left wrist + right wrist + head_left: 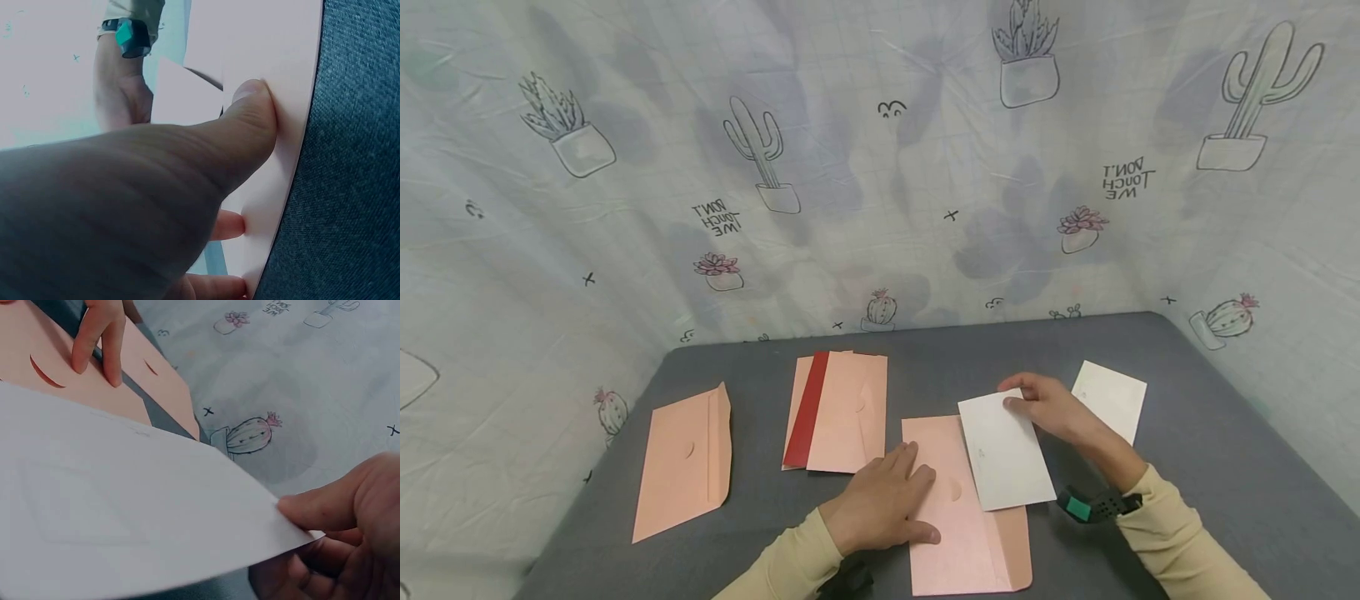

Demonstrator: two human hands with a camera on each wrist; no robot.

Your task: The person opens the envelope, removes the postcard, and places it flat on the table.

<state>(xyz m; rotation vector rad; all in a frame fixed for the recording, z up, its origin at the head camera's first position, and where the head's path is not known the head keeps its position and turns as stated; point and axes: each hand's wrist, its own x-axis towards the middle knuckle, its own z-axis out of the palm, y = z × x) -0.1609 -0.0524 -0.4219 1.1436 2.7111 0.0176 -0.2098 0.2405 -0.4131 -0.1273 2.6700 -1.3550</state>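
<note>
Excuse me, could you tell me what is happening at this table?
A person's right grip pinches a white card over the right side of a pink envelope, not inside it. The left grip rests on this envelope. A second white card lies to the right; another pink envelope lies at far left.

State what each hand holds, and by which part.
The right hand pinches a white card by its far right corner. The left hand holds nothing; it rests on a pink envelope.
</note>
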